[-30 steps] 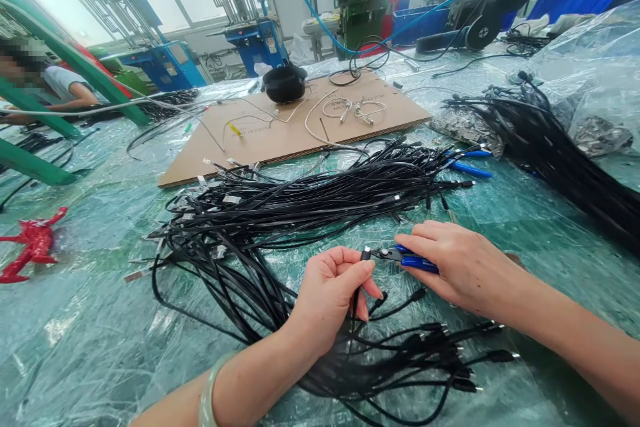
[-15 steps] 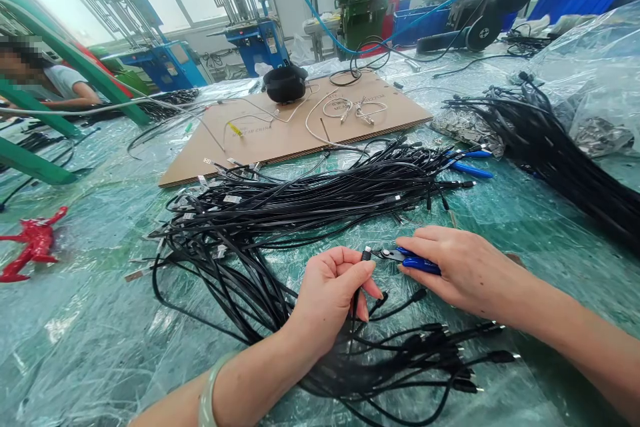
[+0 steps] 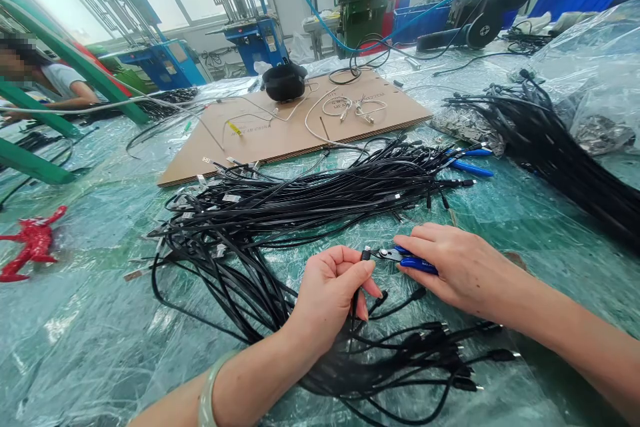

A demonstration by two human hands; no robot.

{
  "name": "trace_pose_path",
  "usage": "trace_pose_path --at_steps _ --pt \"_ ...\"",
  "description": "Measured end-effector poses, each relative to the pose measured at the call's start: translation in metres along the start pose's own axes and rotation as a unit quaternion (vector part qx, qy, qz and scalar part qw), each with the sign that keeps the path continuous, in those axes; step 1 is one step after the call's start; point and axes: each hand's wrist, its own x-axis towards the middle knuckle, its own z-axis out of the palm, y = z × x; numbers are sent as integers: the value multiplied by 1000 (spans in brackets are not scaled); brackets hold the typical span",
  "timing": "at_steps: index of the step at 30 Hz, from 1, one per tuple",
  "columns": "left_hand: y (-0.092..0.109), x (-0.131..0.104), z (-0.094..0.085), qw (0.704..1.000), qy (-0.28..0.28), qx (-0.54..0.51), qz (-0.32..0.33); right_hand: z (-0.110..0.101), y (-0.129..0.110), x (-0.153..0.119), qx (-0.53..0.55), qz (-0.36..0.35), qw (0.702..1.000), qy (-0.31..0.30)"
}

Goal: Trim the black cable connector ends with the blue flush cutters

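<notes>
Between thumb and fingers, my left hand (image 3: pixel 333 287) pinches a black cable (image 3: pixel 367 254) just below its plug, with the metal tip pointing up. My right hand (image 3: pixel 457 270) is wrapped round the blue handles of small cutting pliers (image 3: pixel 417 263). The jaws of the pliers point left and lie right beside the plug; whether they touch it I cannot tell. Under my left hand, a bundle of black cables (image 3: pixel 400 357) spreads its plug ends to the right. Behind both hands lies a larger heap of black cables (image 3: pixel 310 193) with metal plugs at its left end.
A flat brown cardboard (image 3: pixel 285 127) bears pale cables and a black round object (image 3: pixel 285 82). Another blue-handled tool (image 3: pixel 470 167) lies by the heap. More black cables (image 3: pixel 555 147) are at right, a red figure (image 3: pixel 34 243) at left. A person (image 3: pixel 55 83) sits behind green bars.
My right hand and the pliers have shifted slightly left, bringing the jaws closer to the plug. My left hand stays nearly still.
</notes>
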Motion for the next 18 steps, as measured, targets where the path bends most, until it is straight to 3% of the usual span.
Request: trace_pose_path --at_steps 12,18 --pt "0 0 0 1000 -3 0 5 2 4 -1 29 9 999 -37" --pt "-1 0 -1 1000 -2 6 7 -1 4 1 16 6 1000 -10"
